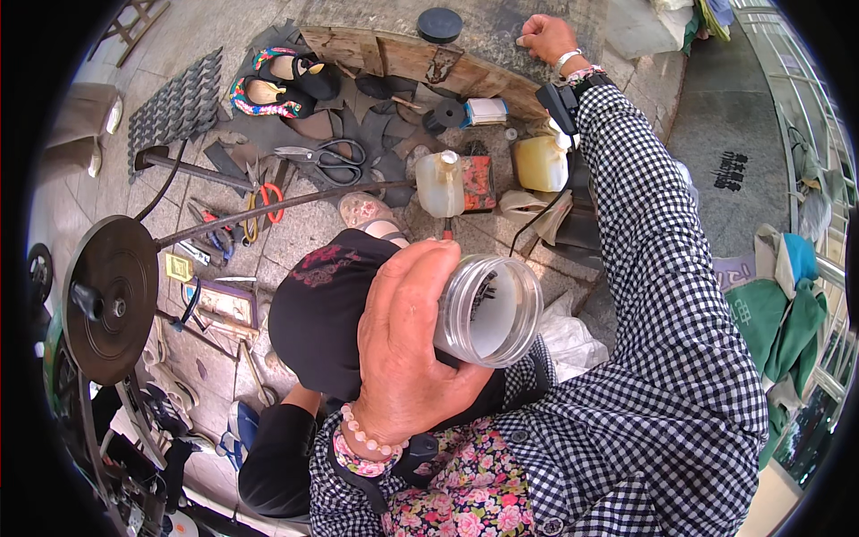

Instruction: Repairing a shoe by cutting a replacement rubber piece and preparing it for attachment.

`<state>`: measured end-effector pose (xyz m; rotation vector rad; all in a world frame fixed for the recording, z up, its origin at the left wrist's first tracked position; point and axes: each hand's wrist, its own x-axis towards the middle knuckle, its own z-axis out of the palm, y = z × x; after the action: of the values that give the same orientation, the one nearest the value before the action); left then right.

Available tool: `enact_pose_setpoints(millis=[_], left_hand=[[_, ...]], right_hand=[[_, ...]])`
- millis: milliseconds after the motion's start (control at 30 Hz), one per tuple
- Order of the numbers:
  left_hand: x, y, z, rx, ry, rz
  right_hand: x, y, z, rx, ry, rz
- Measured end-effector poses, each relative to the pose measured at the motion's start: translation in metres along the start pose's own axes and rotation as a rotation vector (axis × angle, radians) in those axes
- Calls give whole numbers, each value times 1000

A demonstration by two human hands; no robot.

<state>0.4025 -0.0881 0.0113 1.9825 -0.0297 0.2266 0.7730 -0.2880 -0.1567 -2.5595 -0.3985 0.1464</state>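
My left hand [407, 345] grips a clear plastic jar [490, 309] close below my face, its open mouth facing me. Small dark pieces lie inside the jar. A bead bracelet sits on that wrist. My right hand [546, 38] is stretched far forward in a checked sleeve, its fingers closed and resting on the grey stone top of a low wooden bench [403, 55]. Whether that hand holds anything small cannot be made out.
On the paved ground lie large black scissors [327, 161], orange-handled pliers [268, 201], two embroidered shoes [277, 85], black rubber pieces and two yellowish plastic jugs [443, 183]. A black hand wheel of a stitching machine [112, 300] stands at left. A black round lid [439, 24] sits on the bench.
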Motion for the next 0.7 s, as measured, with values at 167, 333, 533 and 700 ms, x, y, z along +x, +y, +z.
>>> enact_pose_setpoints(millis=[167,333,533,700], left_hand=[[-1,-1,0,22,35,18],[0,-1,0,25,35,19],[-1,-2,-1,11,28,20],[1,0,0,38,6,23]], right_hand=[[22,13,17,-40,-40,-6],[21,11,16,-93,-109,24],[-26,-20,-1,525,15,161],[-151,-115,-52,1111,-170,-23]])
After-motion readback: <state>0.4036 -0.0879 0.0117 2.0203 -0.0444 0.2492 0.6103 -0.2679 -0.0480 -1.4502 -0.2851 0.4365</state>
